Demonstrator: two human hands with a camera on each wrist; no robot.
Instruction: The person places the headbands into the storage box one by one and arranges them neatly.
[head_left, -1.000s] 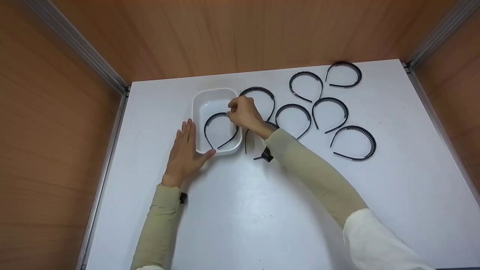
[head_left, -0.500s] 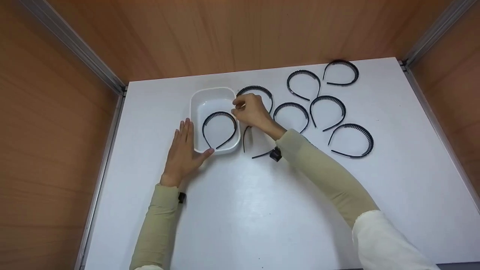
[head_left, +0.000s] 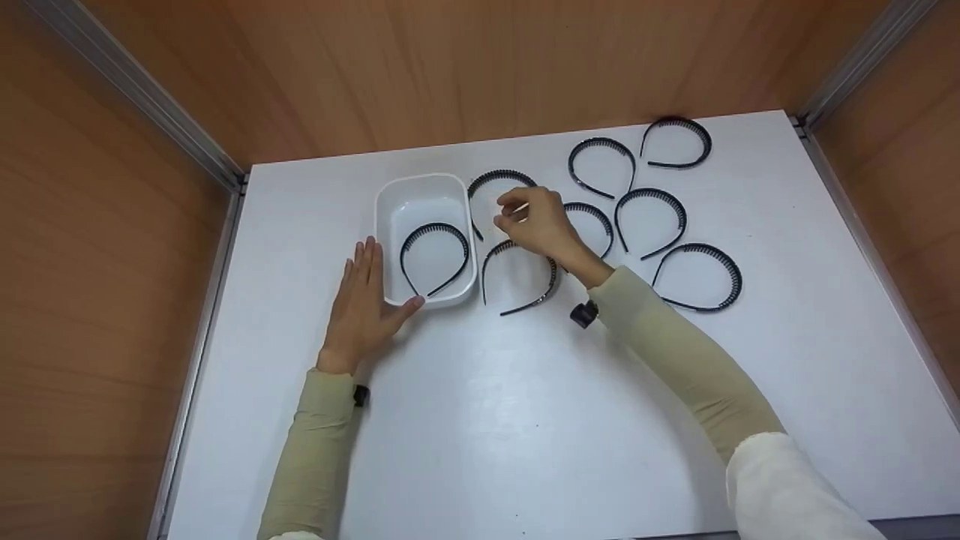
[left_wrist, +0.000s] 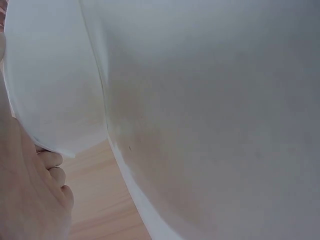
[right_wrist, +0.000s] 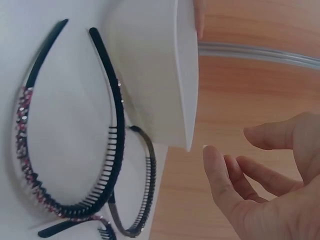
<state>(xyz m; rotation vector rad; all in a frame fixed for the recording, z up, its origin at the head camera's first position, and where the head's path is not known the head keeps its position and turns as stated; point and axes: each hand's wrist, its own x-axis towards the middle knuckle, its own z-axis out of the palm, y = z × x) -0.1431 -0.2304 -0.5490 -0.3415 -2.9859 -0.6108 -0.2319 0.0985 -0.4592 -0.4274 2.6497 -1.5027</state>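
Note:
A black toothed headband (head_left: 466, 253) lies inside the white rectangular plastic container (head_left: 379, 206). My left hand (head_left: 358, 315) rests along the container's left side with straight fingers, its thumb at the near edge; the left wrist view shows the outer wall (left_wrist: 55, 75) beside the palm. To the container's right, my right hand (head_left: 541, 223) hovers above loose headbands, holding nothing. In the right wrist view a gap separates thumb and fingertips of the right hand (right_wrist: 260, 185). Below it lies a headband (right_wrist: 116, 145) set with pink and silvery stones; the hand partly hides others in the head view.
Several more headbands lie spread over the right back of the white table (head_left: 480, 450), among them a far one (head_left: 705, 139) and a right one (head_left: 738, 281). Wooden panels (head_left: 450, 75) with metal corner rails enclose the table's back and sides.
My right hand has moved right, off the container and over the loose headbands. The headband inside the container is now uncovered. My left hand has stayed against the container.

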